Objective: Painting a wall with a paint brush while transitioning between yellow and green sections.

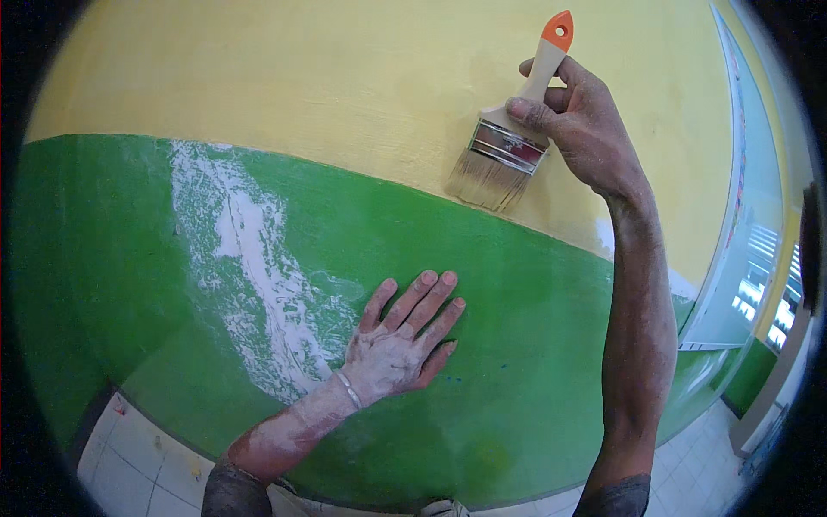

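My right hand (pixel 573 121) grips a wide paintbrush (pixel 544 69) by its pale handle, which ends in an orange tip with a hole. Below the metal band, the brush's bristles point down and left against or close to the yellow upper wall (pixel 301 77), just above the border with the green lower wall (pixel 413 224). Dusted with white, my left hand (pixel 392 349) rests on the green part with its fingers stretched out; a thin band circles its wrist. A rough white patch (pixel 254 250) runs diagonally down the green paint left of that hand, with a crack-like line in it.
At the right, a framed glossy board (pixel 732 258) hangs on the wall. White floor tiles (pixel 151 465) show along the bottom, with a dark edge at the lower left. Small white patches (pixel 605 234) mark the yellow wall beside my right forearm.
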Available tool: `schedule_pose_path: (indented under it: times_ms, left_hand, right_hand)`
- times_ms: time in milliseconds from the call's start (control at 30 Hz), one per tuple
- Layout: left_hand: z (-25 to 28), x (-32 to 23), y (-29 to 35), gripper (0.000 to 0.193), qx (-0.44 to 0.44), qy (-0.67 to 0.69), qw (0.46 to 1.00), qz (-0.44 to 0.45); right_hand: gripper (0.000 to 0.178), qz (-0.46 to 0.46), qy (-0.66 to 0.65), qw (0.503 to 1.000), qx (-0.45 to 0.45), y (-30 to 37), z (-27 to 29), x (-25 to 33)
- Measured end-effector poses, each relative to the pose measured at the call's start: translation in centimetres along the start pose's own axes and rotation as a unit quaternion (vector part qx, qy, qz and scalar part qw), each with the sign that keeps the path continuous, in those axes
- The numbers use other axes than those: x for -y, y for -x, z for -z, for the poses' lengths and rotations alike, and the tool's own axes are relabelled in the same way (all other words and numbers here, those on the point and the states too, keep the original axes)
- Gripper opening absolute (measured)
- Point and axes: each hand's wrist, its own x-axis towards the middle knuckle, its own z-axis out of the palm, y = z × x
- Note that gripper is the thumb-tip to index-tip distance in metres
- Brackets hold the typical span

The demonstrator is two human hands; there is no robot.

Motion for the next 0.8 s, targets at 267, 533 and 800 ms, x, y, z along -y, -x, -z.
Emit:
schedule_pose_path:
  times_ms: [267,533,800]
  left_hand:
    - [0.0,0.0,0.1,0.056,-0.001,0.004,1.000,0.003]
    - [-0.1,0.0,0.1,0.056,-0.001,0.010,1.000,0.001]
    - [-0.1,0.0,0.0,0.055,-0.003,-0.003,1.000,0.002]
  right_hand:
    - [0.047,0.008,-0.005,1.000,-0.007,-1.6,0.6,-0.8]
    - [0.046,0.059,0.036,0.986,-0.150,-3.3,4.9,0.1]
    - [0.045,0.054,-0.026,0.998,-0.026,-1.1,-0.6,1.1]
